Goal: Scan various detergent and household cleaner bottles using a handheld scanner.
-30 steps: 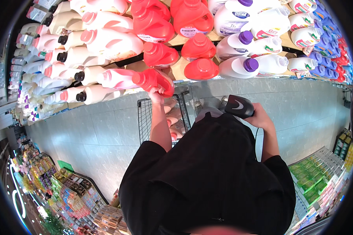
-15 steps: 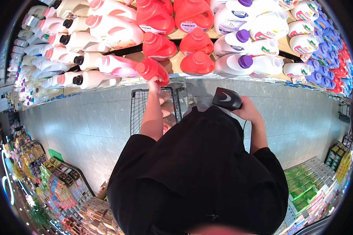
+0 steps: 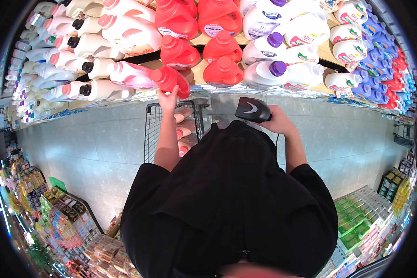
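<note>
At the near edge of the lowest shelf, my left hand [image 3: 168, 99] is closed on a red detergent bottle [image 3: 175, 82] just below its cap; some of its fingers are hidden by the bottle. The bottle leans toward the left, next to a pink-and-white bottle [image 3: 132, 75]. A second upright red bottle [image 3: 223, 73] stands to its right. In my right hand [image 3: 280, 121] is a black handheld barcode scanner [image 3: 253, 109], gripped by its handle, with a cable hanging down. The scanner is held in front of my body, apart from the shelf.
Below my left arm stands a black wire shopping cart [image 3: 151, 132] with several pink-capped bottles [image 3: 186, 131] in it. Tiered shelves of white, purple-capped and blue bottles [image 3: 373, 83] span the front. Behind me are product displays [image 3: 69, 208] and green boxes [image 3: 356, 224].
My left hand has shifted its hold on the red bottle from the handle area to nearer the cap. The scanner has moved slightly left and forward. The whole view has shifted a little.
</note>
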Tool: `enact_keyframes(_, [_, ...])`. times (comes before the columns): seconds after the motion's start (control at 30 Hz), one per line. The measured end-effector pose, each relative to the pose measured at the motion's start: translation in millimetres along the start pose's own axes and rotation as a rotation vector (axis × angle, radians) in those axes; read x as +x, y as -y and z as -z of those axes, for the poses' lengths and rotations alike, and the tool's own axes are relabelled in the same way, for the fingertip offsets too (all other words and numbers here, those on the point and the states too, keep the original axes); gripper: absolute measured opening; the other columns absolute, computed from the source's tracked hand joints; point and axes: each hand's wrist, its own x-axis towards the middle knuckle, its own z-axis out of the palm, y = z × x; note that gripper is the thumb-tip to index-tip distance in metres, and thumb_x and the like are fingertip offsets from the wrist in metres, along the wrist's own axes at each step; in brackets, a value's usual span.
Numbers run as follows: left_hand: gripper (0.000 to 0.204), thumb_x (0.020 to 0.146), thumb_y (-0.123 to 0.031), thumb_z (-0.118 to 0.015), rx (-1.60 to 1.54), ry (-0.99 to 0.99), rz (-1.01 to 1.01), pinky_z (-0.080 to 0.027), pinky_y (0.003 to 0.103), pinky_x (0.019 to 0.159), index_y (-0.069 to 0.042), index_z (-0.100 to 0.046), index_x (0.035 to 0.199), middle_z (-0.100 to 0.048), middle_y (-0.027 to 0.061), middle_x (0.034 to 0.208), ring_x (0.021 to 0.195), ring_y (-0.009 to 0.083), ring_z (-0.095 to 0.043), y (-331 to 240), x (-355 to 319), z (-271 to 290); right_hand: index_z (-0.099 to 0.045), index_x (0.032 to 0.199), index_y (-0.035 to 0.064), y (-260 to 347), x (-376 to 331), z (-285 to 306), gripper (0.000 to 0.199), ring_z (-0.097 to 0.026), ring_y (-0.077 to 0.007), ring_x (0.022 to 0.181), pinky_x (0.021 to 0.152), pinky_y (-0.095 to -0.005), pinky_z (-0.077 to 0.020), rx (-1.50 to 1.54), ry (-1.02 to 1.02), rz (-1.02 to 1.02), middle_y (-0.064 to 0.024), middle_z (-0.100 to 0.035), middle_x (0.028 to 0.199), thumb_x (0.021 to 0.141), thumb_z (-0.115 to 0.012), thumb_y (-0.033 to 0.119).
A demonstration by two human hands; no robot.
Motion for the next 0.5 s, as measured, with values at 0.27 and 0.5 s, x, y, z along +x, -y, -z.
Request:
enact_keyframes(0.27, [0.109, 0.057, -0.036, -0.098, 0.447, -0.131, -0.414, -0.046, 0.047, 0.1, 0.001, -0.038, 0.14, -0.055, 0.0227, 0.125, 0.115, 0.0378, -0.056, -78, 5, 43, -0.071, 0.109, 0.0034, -1, 1, -1, 0.035, -0.065, -0.0117, 0.088, 0.086, -0.0307, -0.0517, 0.021, 0.018, 0.008, -0.0064, -0.075, 0.096, 0.076, -0.082, 0.006])
enact_keyframes(0.5, [0.101, 0.061, -0.018, -0.097, -0.18, 0.545, -0.202, -0.049, 0.041, 0.104, -0.002, -0.039, 0.143, -0.06, 0.0131, 0.131, 0.121, 0.0247, -0.059, -50, 59, 47, -0.071, 0.109, 0.0035, 6, 8, -4, 0.035, -0.065, -0.0117, 0.087, 0.086, -0.0309, -0.0516, 0.0, 0.031, 0.02, -0.0057, -0.075, 0.096, 0.075, -0.082, 0.007])
